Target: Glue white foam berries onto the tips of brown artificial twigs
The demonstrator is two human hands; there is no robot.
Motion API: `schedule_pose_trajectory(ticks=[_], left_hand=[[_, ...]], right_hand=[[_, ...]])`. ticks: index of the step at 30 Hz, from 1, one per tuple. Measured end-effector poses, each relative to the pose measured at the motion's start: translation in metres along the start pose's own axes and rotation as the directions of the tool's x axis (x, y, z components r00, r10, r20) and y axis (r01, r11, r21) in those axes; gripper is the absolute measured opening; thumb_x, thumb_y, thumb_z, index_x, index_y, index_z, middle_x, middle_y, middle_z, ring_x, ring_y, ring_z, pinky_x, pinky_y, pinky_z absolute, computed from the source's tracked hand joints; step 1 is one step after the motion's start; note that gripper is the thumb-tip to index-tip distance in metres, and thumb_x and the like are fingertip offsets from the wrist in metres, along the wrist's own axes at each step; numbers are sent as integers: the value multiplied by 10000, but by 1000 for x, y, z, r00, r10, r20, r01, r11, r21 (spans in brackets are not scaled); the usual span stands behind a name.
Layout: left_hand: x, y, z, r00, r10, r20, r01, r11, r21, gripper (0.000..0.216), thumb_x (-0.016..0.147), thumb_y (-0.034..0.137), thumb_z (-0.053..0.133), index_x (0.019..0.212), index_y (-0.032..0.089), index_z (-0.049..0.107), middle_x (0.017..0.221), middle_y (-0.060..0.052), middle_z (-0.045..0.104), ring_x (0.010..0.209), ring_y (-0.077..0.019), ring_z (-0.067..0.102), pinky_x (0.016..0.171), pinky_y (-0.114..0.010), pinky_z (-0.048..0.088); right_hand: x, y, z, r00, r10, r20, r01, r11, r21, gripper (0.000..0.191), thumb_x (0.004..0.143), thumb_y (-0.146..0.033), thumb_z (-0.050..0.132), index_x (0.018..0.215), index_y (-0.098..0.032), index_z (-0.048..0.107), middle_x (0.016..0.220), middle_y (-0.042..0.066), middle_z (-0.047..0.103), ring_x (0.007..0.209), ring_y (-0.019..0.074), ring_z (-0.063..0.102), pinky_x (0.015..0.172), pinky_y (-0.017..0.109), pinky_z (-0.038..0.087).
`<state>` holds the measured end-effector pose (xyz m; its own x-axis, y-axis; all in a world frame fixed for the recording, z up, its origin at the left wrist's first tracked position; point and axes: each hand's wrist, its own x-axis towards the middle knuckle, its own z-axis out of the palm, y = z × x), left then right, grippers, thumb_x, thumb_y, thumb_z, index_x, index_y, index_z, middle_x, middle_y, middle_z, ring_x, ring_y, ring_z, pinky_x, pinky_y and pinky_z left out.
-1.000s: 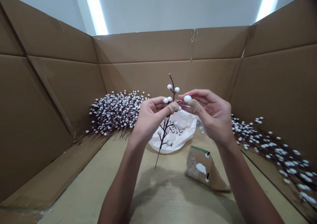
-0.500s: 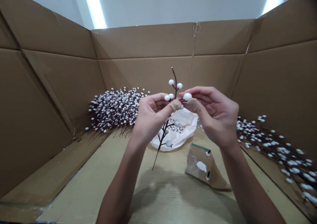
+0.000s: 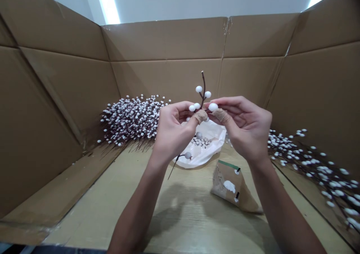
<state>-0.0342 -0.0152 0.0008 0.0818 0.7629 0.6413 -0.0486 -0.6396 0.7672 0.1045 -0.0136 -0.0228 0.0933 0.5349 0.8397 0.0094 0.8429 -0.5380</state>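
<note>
My left hand (image 3: 180, 124) pinches a dark brown artificial berry branch (image 3: 204, 83) between thumb and fingers, its bare tip pointing up. Several white berries sit on its side twigs, and its thin lower stem hangs below my palm. Beside it, my right hand (image 3: 242, 124) grips a white berry (image 3: 213, 107) at the end of a side twig, thumb below and fingers behind. Both thumbs are wrapped in tan tape. Behind the hands lies a white plastic bag (image 3: 215, 149) holding loose white berries (image 3: 201, 142).
A dense pile of white-berry branches (image 3: 132, 121) lies at the back left. More berry branches (image 3: 317, 164) spread along the right side. A folded brown packet (image 3: 232, 186) with white smears stands on the table (image 3: 118, 205). Cardboard walls (image 3: 168, 40) surround the table.
The branch has tilted slightly, its tip shifting right and up, and its lower stem shows less below my left hand. Both hands keep their pinches. The camera view has shifted a little.
</note>
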Motion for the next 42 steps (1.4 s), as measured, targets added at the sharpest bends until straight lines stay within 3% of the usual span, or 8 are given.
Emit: schedule_pose_trajectory(ticks=[12,20,33,42], left_hand=[[2,-1,1,999,47,4,-47,996,76,56,697,136,706,658,143,665,698,-32,692,639,-132,643,589,-216,540],[2,-2,2,999,33,1,-33,995,99,83,699,169,723,655,131,663,682,-32,685,633,-133,638,577,-210,532],[5,-7,3,998,55,-18,-54,995,85,75,687,148,738,661,128,670,646,-12,664,600,-115,623,545,-195,511],[11,-10,-1,998,-26,62,23,999,41,170,667,278,777,722,131,713,700,-49,711,685,-161,676,611,-235,556]], right_hand=[[6,8,-3,998,58,28,-61,991,118,109,781,-204,711,886,-182,694,860,23,742,813,162,713,746,276,621],[6,9,-3,997,58,47,-61,996,64,143,786,-284,710,889,-188,687,853,30,740,815,175,712,755,314,623],[6,15,-1,998,46,35,-47,998,52,132,784,-269,707,880,-180,689,862,30,739,820,172,712,776,310,615],[9,16,-3,997,81,13,-81,994,71,158,761,-286,727,872,-181,685,832,23,732,791,166,711,749,301,619]])
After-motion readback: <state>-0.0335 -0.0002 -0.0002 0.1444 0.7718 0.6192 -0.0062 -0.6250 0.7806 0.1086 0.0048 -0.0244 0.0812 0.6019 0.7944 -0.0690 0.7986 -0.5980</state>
